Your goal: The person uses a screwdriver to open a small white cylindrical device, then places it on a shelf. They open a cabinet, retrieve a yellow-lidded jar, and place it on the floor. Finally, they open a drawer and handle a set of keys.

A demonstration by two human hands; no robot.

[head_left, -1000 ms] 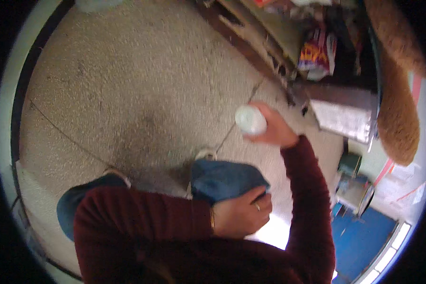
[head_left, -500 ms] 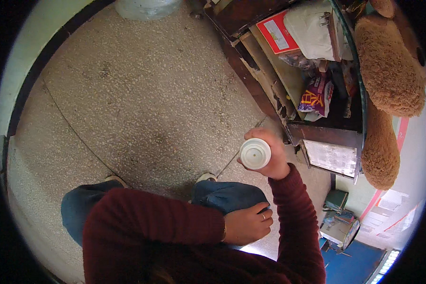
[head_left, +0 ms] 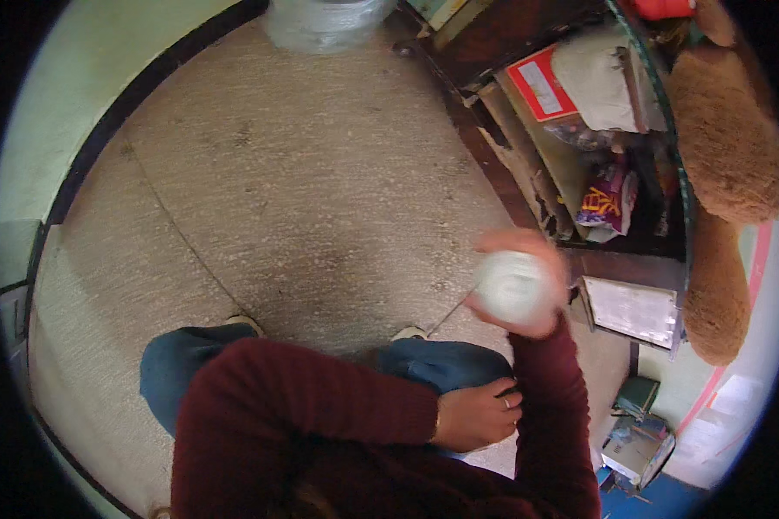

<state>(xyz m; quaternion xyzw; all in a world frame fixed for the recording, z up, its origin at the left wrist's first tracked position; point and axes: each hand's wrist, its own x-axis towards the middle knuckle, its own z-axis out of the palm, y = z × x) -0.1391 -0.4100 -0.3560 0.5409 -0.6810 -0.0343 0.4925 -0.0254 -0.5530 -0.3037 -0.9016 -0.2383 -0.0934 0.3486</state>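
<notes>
Right hand (head_left: pixel 528 285) wrapped around one white round container (head_left: pixel 511 287), blurred, raised above the speckled floor (head_left: pixel 320 190); contents not discernible. Left hand (head_left: pixel 476 415) loosely curled, holding nothing, resting on a blue-trousered knee (head_left: pixel 441 363); one ring visible. Further right: one dark shelf unit (head_left: pixel 580 242) holding one red-and-white flat box (head_left: pixel 541 84), one purple-and-yellow packet (head_left: pixel 610 199), one pale bag (head_left: pixel 597 82). One brown plush toy (head_left: pixel 723 147) beside it. One clear plastic tub (head_left: pixel 325 19), possibly, at top edge.
</notes>
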